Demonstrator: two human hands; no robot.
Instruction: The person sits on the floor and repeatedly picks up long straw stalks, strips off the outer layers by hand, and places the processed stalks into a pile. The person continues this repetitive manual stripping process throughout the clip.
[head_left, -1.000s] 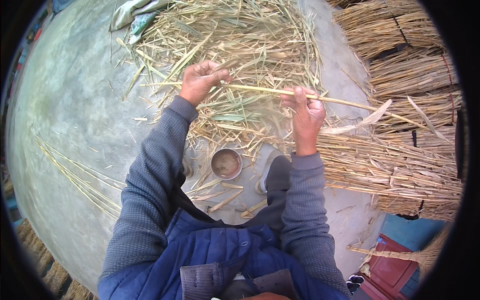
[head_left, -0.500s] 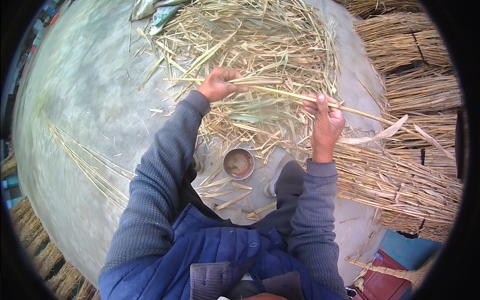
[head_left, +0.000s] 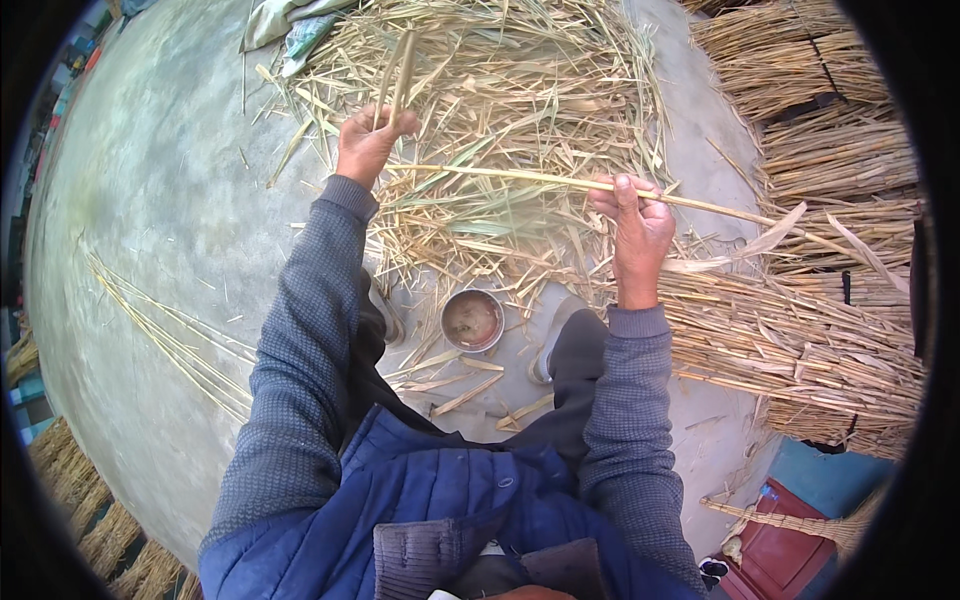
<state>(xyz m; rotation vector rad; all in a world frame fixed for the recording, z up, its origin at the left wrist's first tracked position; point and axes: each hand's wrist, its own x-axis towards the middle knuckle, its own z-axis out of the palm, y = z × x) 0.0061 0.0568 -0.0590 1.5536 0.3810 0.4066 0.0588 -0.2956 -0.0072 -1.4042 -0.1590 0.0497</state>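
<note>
My right hand [head_left: 638,232] pinched a long reed stalk [head_left: 520,177]; my left hand [head_left: 366,142] gripped stripped husk strips [head_left: 398,68]. Tugging harder risked snapping the brittle stalk.

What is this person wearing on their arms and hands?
Both arms are covered to the wrist by grey-blue knitted sleeves with ribbed cuffs. The left hand and right hand are bare, without gloves. A padded blue vest covers the chest.
</note>
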